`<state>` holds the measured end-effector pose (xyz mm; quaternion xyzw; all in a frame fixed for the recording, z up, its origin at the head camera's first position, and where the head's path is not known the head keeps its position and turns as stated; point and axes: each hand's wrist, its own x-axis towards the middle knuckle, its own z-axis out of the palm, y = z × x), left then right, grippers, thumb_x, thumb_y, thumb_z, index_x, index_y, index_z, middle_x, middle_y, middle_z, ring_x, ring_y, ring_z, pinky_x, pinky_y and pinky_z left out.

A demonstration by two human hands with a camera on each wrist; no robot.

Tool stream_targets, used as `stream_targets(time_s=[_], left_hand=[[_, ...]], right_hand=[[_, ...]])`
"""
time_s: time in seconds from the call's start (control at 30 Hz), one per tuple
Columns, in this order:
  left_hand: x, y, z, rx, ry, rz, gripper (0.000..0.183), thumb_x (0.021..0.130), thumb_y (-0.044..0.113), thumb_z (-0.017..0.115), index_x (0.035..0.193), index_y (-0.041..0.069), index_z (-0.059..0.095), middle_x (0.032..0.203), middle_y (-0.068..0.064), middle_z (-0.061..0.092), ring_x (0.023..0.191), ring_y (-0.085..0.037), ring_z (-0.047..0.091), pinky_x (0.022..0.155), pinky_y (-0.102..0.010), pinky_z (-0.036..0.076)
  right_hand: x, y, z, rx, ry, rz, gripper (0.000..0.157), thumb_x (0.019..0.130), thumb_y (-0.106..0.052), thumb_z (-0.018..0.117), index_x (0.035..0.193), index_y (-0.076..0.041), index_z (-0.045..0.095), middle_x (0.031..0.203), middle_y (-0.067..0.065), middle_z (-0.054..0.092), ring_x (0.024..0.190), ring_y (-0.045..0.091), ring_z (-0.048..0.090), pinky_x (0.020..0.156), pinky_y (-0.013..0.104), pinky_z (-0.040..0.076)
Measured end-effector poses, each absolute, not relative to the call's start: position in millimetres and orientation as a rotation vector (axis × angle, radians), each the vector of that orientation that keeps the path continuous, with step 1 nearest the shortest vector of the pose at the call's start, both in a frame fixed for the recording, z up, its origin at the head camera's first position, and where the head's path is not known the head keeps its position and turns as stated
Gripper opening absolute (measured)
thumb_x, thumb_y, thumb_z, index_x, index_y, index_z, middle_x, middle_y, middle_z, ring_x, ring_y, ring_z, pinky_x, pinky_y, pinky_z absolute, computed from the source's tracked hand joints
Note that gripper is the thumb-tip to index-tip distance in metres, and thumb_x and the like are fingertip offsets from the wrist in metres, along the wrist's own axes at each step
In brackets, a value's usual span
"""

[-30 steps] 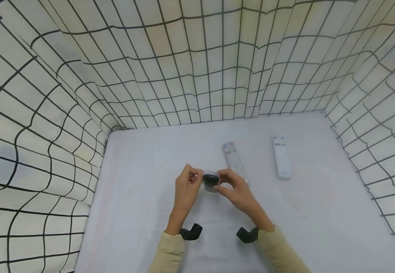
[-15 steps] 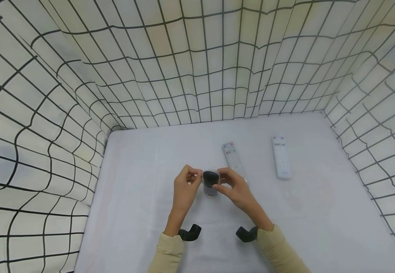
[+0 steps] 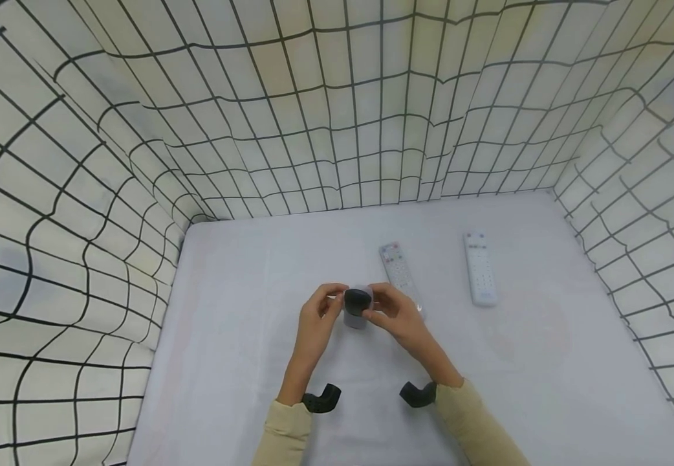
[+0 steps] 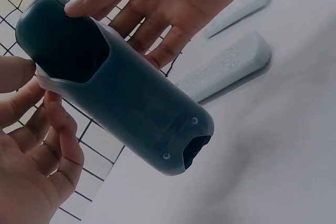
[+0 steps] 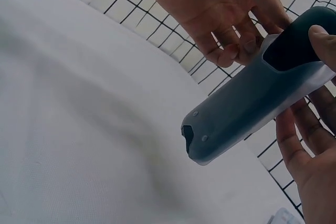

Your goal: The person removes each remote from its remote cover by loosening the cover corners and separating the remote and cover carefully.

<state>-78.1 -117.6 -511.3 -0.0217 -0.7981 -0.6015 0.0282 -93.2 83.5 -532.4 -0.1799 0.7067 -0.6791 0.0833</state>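
Remote control [image 3: 357, 301] in translucent sleeve [image 4: 139, 98] has tipped above the bench [image 3: 244, 285], baring more face, likely easing handling, while your left grip [image 3: 316, 319] pinches the sleeve's lip, your right grip [image 3: 400, 318] the remote.

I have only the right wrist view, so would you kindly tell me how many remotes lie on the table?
Observer: Two in the head view: a left remote and a right remote.
Operator: Thanks; my view crops the end of the dark object, so what shape is it?
Observer: The left wrist view shows it whole, with rounded corners, jutting from the translucent case.
Operator: Which clothing shows elsewhere?
Observer: The head view shows a pale yellow left sleeve and matching right sleeve.
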Motion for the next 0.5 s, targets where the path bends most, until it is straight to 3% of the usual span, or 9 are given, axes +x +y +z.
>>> stream_targets(time_s=[0.13,0.23,0.37,0.5], left_hand=[[-77.7,-117.9,-511.5,-0.085,-2.49,-1.872,0.028,0.107,0.026,0.061,0.132,0.018,0.068,0.114,-0.007,0.07,0.093,-0.033,0.066,0.085,-0.022,0.052],[-77.3,-117.6,-513.3,-0.111,-2.522,-1.881,0.031,0.107,0.026,0.061,0.136,0.017,0.067,0.119,-0.008,0.068,0.096,-0.026,0.066,0.085,-0.022,0.051],[-77.0,-117.8,-516.6,-0.125,-2.549,-1.888,0.029,0.107,0.024,0.06,0.133,0.013,0.068,0.12,-0.008,0.069,0.096,-0.019,0.064,0.086,-0.024,0.051],[-77.1,-118.0,-518.1,-0.095,-2.547,-1.892,0.027,0.107,0.023,0.061,0.129,0.011,0.068,0.119,-0.01,0.07,0.094,-0.021,0.065,0.084,-0.024,0.051]], right_hand=[[-95.1,81.8,-532.5,-0.503,2.09,-2.013,0.046,0.096,-0.008,0.075,0.138,-0.007,0.059,0.135,0.016,0.063,0.123,0.01,0.063,0.104,0.021,0.052],[-96.2,80.9,-533.8,-0.479,2.09,-1.984,0.047,0.096,-0.01,0.074,0.14,-0.008,0.057,0.138,0.015,0.063,0.125,0.01,0.062,0.105,0.019,0.051],[-97.0,79.4,-535.5,-0.472,2.107,-1.958,0.047,0.097,-0.01,0.073,0.141,-0.009,0.057,0.139,0.014,0.064,0.123,0.011,0.063,0.107,0.021,0.05],[-97.2,78.2,-536.2,-0.479,2.125,-1.943,0.046,0.098,-0.011,0.073,0.141,-0.009,0.058,0.139,0.015,0.064,0.12,0.012,0.064,0.109,0.027,0.051]])
